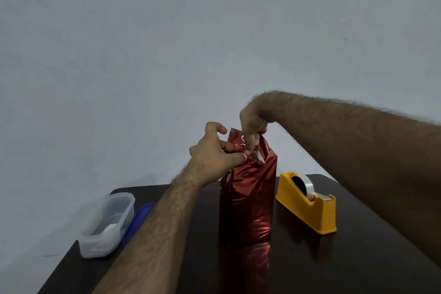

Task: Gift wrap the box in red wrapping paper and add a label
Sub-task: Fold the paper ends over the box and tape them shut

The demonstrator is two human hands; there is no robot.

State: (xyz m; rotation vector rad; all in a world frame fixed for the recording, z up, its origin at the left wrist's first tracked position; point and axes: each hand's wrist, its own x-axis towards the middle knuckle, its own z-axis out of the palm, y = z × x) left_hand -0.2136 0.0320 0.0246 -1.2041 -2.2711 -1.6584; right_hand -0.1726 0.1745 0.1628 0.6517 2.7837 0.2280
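At frame centre both hands, left (214,150) and right (253,124), pinch the paper (248,198) over the box top, folding it shut; next it needs tape (307,188).

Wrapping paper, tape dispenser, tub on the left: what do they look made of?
Wrapping paper: looks like metallic foil; glossy, creased, bright highlights. Tape dispenser: apparently moulded yellow plastic, matte, holding a clear tape roll. Tub: translucent plastic, frosted; contents show dimly.
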